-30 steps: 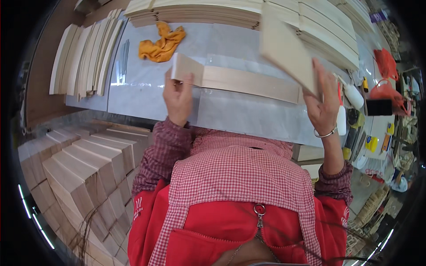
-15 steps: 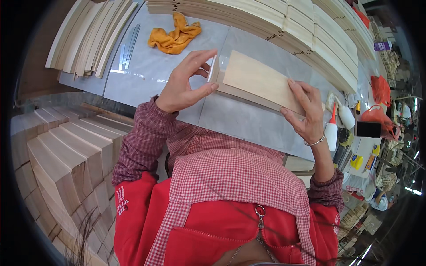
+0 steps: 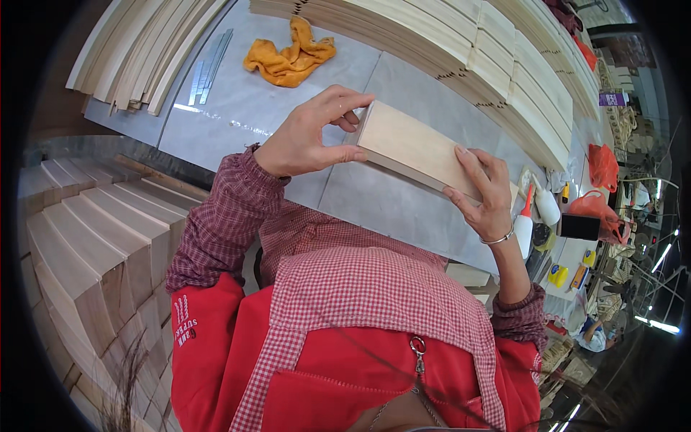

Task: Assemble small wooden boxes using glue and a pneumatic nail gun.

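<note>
A long pale wooden box (image 3: 414, 144) lies in front of me at a slant, its smooth broad face upward. My right hand (image 3: 489, 194) grips its right end, fingers on the upper face and thumb along the near side. At the left end, my left hand (image 3: 309, 133) pinches a thin light panel (image 3: 365, 121) between thumb and fingertips. This panel sits up against the box end, seen nearly edge-on. Whether it is fastened there I cannot tell.
An orange cloth (image 3: 289, 54) and thin metal strips (image 3: 209, 68) lie on the grey table (image 3: 281, 119). Wooden boards (image 3: 432, 32) are stacked at the back, more boards (image 3: 144, 50) at far left. White glue bottles (image 3: 523, 232) and a phone (image 3: 579, 227) are at right; wooden blocks (image 3: 93, 252) at lower left.
My left hand has moved right, bringing the thin panel from a small gap up against the box's left end. My right hand keeps its grip on the other end. The view has shifted slightly.
</note>
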Demonstrator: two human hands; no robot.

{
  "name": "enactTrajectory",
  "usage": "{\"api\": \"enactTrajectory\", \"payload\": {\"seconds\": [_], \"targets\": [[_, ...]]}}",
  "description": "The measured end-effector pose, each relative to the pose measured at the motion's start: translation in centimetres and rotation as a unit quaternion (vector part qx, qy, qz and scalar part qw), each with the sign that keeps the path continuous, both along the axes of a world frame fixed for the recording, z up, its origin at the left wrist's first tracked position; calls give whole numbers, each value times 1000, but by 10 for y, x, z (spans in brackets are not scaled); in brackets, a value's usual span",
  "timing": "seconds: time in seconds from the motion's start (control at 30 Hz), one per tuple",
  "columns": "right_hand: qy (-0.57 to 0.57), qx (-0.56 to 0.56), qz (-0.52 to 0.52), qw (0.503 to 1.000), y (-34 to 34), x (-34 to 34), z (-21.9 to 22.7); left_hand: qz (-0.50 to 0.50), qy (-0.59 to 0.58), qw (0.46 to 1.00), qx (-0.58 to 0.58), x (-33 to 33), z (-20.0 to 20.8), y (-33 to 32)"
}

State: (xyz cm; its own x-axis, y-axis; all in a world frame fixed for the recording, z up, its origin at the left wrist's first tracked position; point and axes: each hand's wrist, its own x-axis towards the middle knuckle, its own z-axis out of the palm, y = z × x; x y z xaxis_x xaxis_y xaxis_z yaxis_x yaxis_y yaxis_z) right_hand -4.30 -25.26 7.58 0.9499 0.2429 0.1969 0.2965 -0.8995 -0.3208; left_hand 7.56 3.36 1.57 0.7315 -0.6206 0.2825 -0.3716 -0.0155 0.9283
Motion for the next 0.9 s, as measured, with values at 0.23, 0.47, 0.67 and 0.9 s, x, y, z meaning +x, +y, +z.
{"api": "enactTrajectory", "payload": {"seconds": [0.23, 0.47, 0.67, 0.9], "targets": [[-7, 9, -4, 1000, 1, 2, -3, -16, 10, 1000, -21, 4, -2, -1], [-7, 4, -5, 1000, 3, 3, -4, -28, 45, 997, -47, 7, -7, -2], [-2, 3, -10, 1000, 3, 3, -2, -41, 68, 994, -70, 12, -14, -5], [-4, 105, -261, 960, -91, -53, 4, -34, 95, 992, -81, 11, -20, -4]]}}
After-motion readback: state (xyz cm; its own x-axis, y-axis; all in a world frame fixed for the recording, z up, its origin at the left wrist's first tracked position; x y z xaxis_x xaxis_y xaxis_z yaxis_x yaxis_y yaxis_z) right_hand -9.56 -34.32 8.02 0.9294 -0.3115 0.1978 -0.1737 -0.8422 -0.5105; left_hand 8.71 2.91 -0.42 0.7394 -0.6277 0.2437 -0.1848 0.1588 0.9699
